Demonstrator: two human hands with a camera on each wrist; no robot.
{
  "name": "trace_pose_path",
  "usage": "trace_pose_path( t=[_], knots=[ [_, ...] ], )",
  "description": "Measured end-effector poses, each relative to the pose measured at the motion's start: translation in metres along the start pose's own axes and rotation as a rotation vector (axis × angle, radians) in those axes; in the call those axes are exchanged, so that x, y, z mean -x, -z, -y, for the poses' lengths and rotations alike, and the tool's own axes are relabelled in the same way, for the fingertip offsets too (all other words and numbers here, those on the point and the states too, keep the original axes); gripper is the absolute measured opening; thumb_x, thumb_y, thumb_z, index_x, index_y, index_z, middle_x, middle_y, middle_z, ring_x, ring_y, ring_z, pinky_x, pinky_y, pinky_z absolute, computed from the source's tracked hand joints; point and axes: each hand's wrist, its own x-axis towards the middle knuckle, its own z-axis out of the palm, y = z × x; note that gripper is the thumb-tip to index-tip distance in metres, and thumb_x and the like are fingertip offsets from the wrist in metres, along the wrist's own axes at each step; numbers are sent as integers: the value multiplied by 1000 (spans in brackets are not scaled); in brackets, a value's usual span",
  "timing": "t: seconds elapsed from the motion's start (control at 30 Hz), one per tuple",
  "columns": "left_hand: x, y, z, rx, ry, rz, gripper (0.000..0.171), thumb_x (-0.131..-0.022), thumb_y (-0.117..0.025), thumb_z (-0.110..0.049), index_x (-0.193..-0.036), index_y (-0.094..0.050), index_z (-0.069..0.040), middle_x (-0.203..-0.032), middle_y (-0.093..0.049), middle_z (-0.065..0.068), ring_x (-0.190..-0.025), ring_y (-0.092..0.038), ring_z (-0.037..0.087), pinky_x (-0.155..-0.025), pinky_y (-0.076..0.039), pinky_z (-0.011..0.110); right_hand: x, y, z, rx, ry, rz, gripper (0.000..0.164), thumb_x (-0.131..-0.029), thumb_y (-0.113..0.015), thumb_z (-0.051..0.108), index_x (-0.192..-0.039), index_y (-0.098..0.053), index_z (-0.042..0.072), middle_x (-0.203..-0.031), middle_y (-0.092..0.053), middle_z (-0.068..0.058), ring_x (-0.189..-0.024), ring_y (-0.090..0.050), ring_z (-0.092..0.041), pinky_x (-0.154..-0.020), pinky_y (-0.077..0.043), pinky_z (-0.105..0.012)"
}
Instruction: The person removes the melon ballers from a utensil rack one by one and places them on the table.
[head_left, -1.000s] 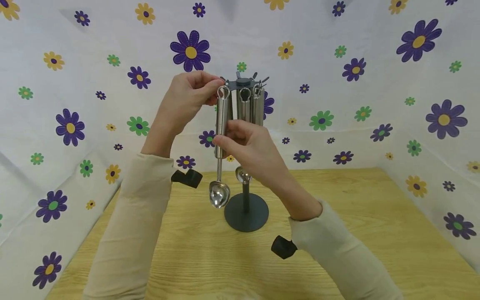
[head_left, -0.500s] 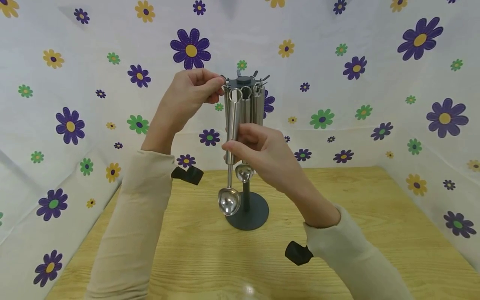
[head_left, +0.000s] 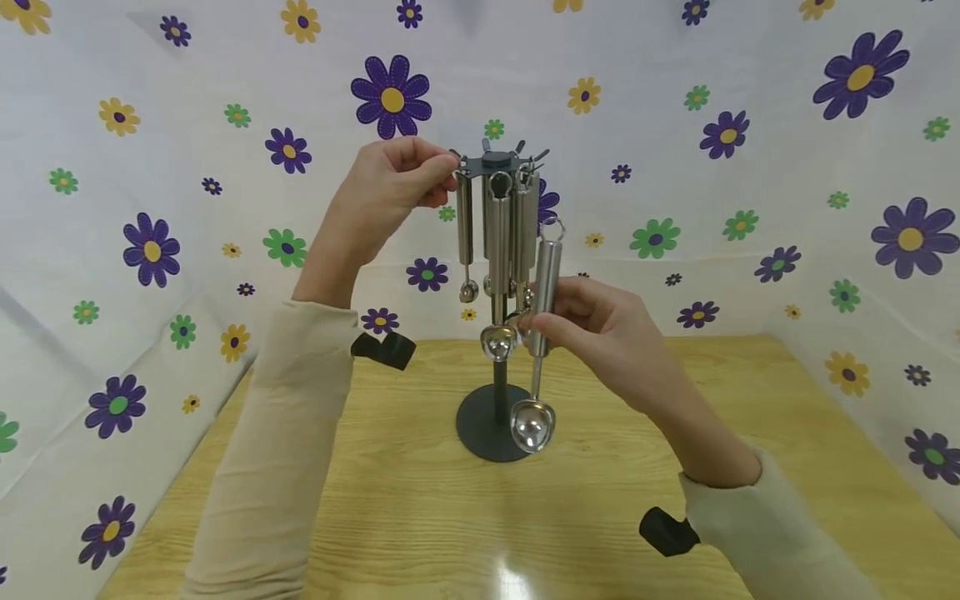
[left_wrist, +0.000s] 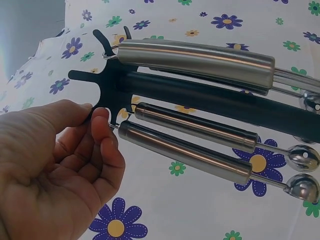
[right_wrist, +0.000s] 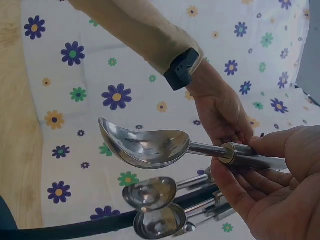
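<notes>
A steel measuring spoon (head_left: 533, 425) with a tubular handle and a ring at its top hangs bowl down from my right hand (head_left: 618, 342), whose thumb and fingers pinch its handle. It is apart from the dark stand (head_left: 480, 429), in front and to the right. My left hand (head_left: 390, 196) pinches a hook at the left of the stand's top, plain in the left wrist view. Several other measuring spoons (left_wrist: 185, 152) hang by rings from the stand's hooks. In the right wrist view, the held spoon's pointed bowl (right_wrist: 150, 145) is above two hanging bowls.
The stand's round base rests on a wooden table (head_left: 420, 517). A white cloth with printed flowers (head_left: 750, 208) surrounds the table at the back and sides. Black wrist mounts (head_left: 667, 532) project from both sleeves.
My right hand has moved right and down, carrying the measuring spoon from the stand's left side past its front to the right. My left hand stays at the hook.
</notes>
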Motion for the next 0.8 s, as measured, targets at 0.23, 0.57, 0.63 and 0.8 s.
trace_pose_path(
  t=[0.23, 0.57, 0.63, 0.8],
  knots=[
    [-1, 0, 1, 23, -12, 3, 16, -105, -63, -13, -110, -68, 1, -93, -68, 7, -82, -63, 16, -85, -56, 22, 18, 19, -23, 39, -80, -10, 22, -104, -63, 7, -122, -63, -4, -101, -74, -12, -86, -74, -24, -86, -60, -33],
    [-2, 1, 3, 17, -7, -1, 16, -105, -64, -14, -110, -68, 0, -94, -69, 7, -83, -63, 17, -85, -56, 24, 36, 36, -60, 110, -187, 2, 21, -105, -64, 17, -115, -66, -1, -103, -76, -11, -88, -75, -24, -89, -58, -28],
    [-2, 2, 4, 15, -8, -2, 16, -105, -63, -14, -110, -68, 0, -94, -69, 7, -83, -63, 17, -85, -56, 24, 40, 39, -68, 113, -188, 10, 22, -105, -64, 17, -114, -66, -3, -102, -75, -13, -88, -74, -24, -88, -59, -28],
    [-2, 2, 5, 15, -15, -4, 15, -105, -63, -14, -108, -68, -1, -94, -69, 7, -82, -63, 17, -85, -56, 23, 47, 43, -87, 83, -217, 23, 26, -105, -64, 17, -116, -65, -6, -100, -75, -12, -87, -74, -26, -87, -59, -30]
  ],
)
